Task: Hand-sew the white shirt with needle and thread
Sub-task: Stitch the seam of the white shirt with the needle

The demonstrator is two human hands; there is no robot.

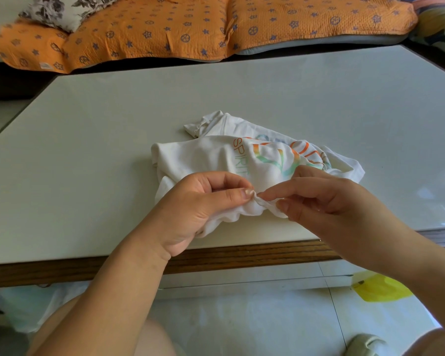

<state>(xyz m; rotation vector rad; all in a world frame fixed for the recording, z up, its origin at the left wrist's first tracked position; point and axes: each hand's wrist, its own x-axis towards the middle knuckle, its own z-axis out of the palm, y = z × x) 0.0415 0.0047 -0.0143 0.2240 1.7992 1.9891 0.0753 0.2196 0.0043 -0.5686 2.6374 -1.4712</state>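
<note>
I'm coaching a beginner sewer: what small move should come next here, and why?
Probably the right hand should draw gently away from the left hand, pulling the stitch through: both hands pinch the bunched hem of the shirt at one spot, near the edge of the table. No needle or thread is discernible, so this is a guess.

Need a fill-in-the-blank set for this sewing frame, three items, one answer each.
1. The left hand and the right hand both pinch the near edge of the white ____.
2. That garment lies bunched on the pale ____.
3. The quilted cover beyond it is ____ with blue motifs.

Missing words: shirt; table; orange.
</note>
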